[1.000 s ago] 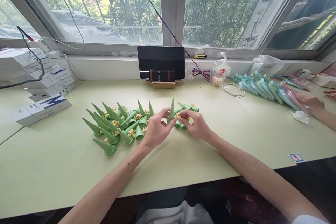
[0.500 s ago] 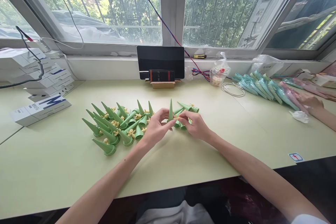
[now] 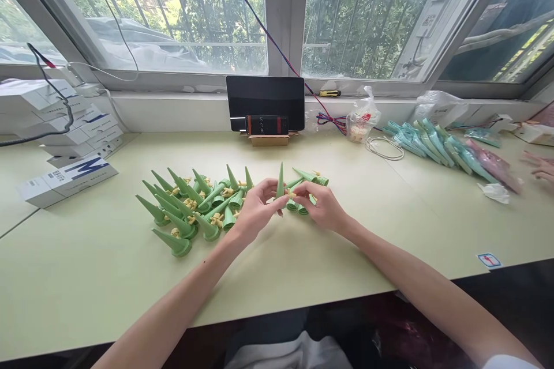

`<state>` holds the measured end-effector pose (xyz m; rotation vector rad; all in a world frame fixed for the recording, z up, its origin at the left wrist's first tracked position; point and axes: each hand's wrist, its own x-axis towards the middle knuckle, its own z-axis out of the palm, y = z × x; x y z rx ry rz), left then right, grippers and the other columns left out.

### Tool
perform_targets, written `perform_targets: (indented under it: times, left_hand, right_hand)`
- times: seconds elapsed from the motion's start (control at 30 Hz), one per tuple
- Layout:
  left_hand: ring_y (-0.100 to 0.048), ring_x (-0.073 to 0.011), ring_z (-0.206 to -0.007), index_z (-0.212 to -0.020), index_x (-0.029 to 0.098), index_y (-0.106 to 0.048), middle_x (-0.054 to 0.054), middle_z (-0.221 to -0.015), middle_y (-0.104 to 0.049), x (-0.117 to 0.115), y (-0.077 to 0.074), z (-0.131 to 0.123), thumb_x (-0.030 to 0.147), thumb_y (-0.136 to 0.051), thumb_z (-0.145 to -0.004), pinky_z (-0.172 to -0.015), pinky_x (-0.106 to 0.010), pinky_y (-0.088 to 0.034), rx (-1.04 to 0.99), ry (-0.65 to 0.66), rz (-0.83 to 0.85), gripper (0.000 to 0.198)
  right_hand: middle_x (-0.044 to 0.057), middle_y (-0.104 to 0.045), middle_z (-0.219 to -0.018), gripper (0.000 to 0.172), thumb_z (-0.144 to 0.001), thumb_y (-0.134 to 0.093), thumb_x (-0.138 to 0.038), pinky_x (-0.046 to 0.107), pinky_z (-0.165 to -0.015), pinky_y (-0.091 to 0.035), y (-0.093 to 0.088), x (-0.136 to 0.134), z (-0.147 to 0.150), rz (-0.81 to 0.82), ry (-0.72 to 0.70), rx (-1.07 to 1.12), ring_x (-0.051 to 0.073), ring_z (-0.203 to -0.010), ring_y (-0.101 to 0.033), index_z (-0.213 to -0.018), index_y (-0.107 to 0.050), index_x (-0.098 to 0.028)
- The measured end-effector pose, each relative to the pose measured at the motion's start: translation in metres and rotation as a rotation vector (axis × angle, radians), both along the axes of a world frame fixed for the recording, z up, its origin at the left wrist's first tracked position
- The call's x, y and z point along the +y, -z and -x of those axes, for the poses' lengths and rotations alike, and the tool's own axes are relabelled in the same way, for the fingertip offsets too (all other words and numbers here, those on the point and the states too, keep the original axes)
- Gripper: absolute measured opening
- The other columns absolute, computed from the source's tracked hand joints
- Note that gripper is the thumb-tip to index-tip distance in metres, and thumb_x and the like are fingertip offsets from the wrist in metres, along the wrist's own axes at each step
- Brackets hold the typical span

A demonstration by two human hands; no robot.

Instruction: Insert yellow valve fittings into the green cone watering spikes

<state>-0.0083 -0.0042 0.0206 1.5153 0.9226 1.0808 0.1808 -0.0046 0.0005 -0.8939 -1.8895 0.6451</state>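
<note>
A green plastic cone [image 3: 281, 179] stands point-up in my left hand [image 3: 256, 207], whose fingers and thumb close around its lower part. Between the fingertips of my right hand [image 3: 324, 205] is a small yellow plastic piece [image 3: 291, 195], held against the cone's side. The fingers partly cover where the two meet. Left of my hands lies a group of several similar green cones [image 3: 209, 227], many with yellow pieces on or beside them. A few more green cones [image 3: 305, 174] lie just behind and below my right hand.
A phone [image 3: 266, 125] leans on a dark tablet [image 3: 265, 98] at the back. White boxes [image 3: 69, 181] are at left. Bagged turquoise items [image 3: 433, 141], a pink bag [image 3: 493, 166] and a plastic-wrapped cup [image 3: 360, 127] stand at right. Another person's hand [image 3: 541, 164] is at the right edge.
My hands stay almost in place on the cone and yellow piece, shifting very slightly. The other person's hand has let go of the pink bag and moved right.
</note>
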Motion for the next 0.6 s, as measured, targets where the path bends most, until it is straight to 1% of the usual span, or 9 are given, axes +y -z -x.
perform_targets:
  times: [0.3,0.47,0.6]
  left_hand:
    - [-0.064,-0.0192,-0.086,-0.097,0.019,-0.063,-0.007,-0.098,-0.066,-0.0003,0.0,0.0004,0.034,-0.073,-0.078,-0.051,-0.023,-0.051,-0.023,0.016,0.012,0.026]
    - [-0.062,-0.0196,-0.088,-0.098,0.019,-0.063,-0.007,-0.097,-0.065,-0.0007,-0.0001,0.0007,0.033,-0.073,-0.078,-0.052,-0.023,-0.05,-0.031,0.024,0.011,0.026]
    - [-0.061,-0.0194,-0.09,-0.099,0.018,-0.063,-0.007,-0.099,-0.065,-0.0017,-0.0011,0.0002,0.032,-0.072,-0.079,-0.053,-0.022,-0.049,-0.027,0.033,0.007,0.026]
  right_hand:
    - [0.005,-0.068,-0.08,0.02,-0.097,-0.052,-0.034,0.03,-0.06,-0.044,0.0001,0.0009,-0.0003,-0.044,0.016,-0.052,0.018,-0.069,-0.059,-0.086,-0.062,-0.02]
    - [0.003,-0.063,-0.072,0.02,-0.097,-0.051,-0.03,0.028,-0.058,-0.04,0.0019,0.0018,-0.0005,-0.076,0.028,-0.074,0.015,-0.062,-0.051,-0.082,-0.06,-0.02]
    - [0.002,-0.06,-0.069,0.022,-0.097,-0.051,-0.029,0.027,-0.057,-0.038,0.0028,0.0021,-0.0011,-0.092,0.022,-0.076,0.014,-0.06,-0.049,-0.079,-0.058,-0.019]
